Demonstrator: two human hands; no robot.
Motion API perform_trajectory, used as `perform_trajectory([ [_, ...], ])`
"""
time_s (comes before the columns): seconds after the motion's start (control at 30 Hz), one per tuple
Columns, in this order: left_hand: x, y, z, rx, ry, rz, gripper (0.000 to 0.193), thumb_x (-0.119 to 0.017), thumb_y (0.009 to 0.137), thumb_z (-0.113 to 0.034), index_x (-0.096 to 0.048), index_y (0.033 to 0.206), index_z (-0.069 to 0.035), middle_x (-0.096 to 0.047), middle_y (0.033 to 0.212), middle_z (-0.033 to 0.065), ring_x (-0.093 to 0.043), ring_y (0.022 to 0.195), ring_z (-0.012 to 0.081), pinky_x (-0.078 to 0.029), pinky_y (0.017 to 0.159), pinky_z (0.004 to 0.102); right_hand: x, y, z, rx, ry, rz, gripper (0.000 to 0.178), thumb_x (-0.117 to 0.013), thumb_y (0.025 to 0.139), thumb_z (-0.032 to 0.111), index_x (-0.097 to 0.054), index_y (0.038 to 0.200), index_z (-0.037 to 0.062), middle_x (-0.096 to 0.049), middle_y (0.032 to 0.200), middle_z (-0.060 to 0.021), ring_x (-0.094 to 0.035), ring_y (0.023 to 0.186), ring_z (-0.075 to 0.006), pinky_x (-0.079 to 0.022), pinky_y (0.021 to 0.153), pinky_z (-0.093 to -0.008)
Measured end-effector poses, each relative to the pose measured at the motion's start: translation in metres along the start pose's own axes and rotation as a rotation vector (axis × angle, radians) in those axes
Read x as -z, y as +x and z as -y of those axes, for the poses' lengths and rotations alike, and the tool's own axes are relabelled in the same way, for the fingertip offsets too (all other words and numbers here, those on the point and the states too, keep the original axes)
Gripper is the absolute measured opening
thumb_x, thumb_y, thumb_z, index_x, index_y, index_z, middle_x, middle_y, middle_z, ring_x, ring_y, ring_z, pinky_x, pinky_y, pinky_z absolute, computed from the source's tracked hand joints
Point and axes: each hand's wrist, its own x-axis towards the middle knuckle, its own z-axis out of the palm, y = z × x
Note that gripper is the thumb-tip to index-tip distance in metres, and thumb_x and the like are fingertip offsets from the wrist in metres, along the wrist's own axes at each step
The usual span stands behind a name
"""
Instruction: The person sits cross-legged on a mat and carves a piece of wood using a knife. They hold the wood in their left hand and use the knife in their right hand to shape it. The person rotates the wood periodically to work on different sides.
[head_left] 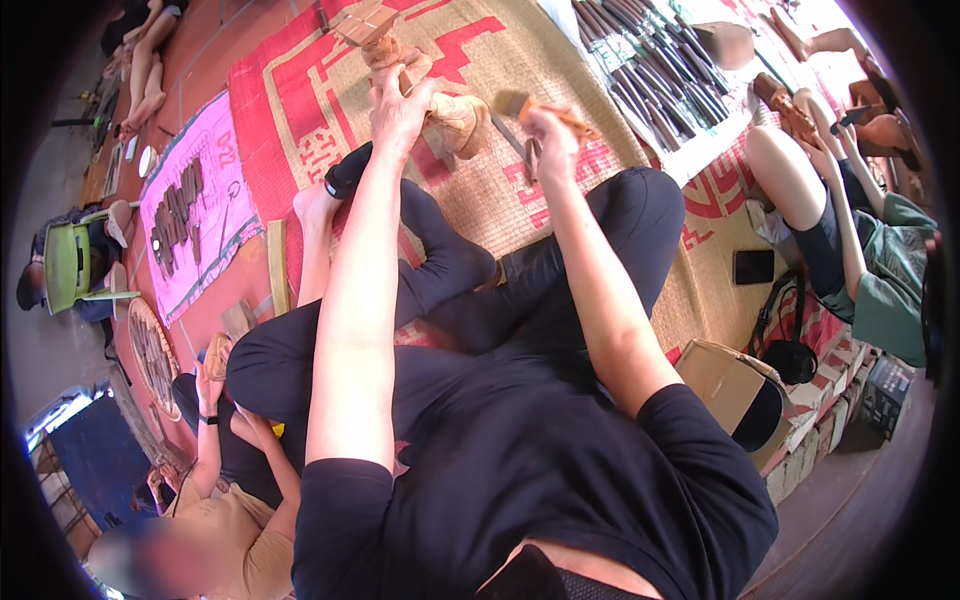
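Observation:
My left hand (398, 112) is closed around a carved wooden figure (460, 125) that lies slantwise on the patterned mat. Its carved wood shows on both sides of my fingers, with a squared block at the far end. To the right, my right hand (553, 140) is closed on a flat brush (514, 103) with an orange-brown handle, smeared by motion. The brush's head points left toward the figure, apart from it. A thin dark tool (512, 138) shows just below the brush; whether my hand holds it I cannot tell.
Rows of dark-handled carving tools (655, 75) lie on a pale sheet at far right. More tools (180, 215) rest on a pink cloth at left. Another person (835, 230) sits at right, near a phone (753, 266) and cardboard box (725, 385). Someone else (235, 480) works at lower left.

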Motion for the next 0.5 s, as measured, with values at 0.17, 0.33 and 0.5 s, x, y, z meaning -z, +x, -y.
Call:
perform_trajectory([
  [0.17, 0.002, -0.003, -0.006, -0.029, 0.008, -0.001, 0.080, -0.063, 0.075, -0.055, -0.043, 0.143, -0.016, -0.042, 0.136, 0.0251, -0.049, 0.122, 0.0437, -0.039, 0.104, 0.0460, -0.015, 0.001, 0.007, 0.044, -0.150, 0.044, 0.018, -0.070, 0.078, 0.004, -0.057, 0.088, -0.0028, -0.065, 0.078, -0.0115, -0.065, 0.066, -0.0163, -0.054, 0.061, -0.0283],
  [0.33, -0.002, 0.003, -0.002, -0.040, 0.022, 0.008, 0.080, -0.063, 0.076, -0.055, -0.044, 0.142, -0.016, -0.043, 0.135, 0.0248, -0.049, 0.123, 0.0414, -0.039, 0.104, 0.0448, -0.006, -0.060, -0.018, -0.213, -0.217, 0.185, 0.013, -0.069, 0.071, 0.001, -0.059, 0.078, -0.0027, -0.064, 0.071, -0.0086, -0.061, 0.061, -0.0138, -0.049, 0.053, -0.0258],
  [0.5, 0.002, 0.002, 0.004, -0.029, -0.002, 0.008, 0.076, -0.067, 0.077, -0.046, -0.045, 0.142, -0.011, -0.040, 0.135, 0.0232, -0.048, 0.124, 0.0343, -0.040, 0.103, 0.0401, -0.010, -0.061, -0.009, -0.264, -0.402, 0.300, 0.012, -0.070, 0.072, 0.002, -0.060, 0.078, -0.0026, -0.064, 0.065, -0.0093, -0.060, 0.055, -0.0145, -0.050, 0.051, -0.0273],
])
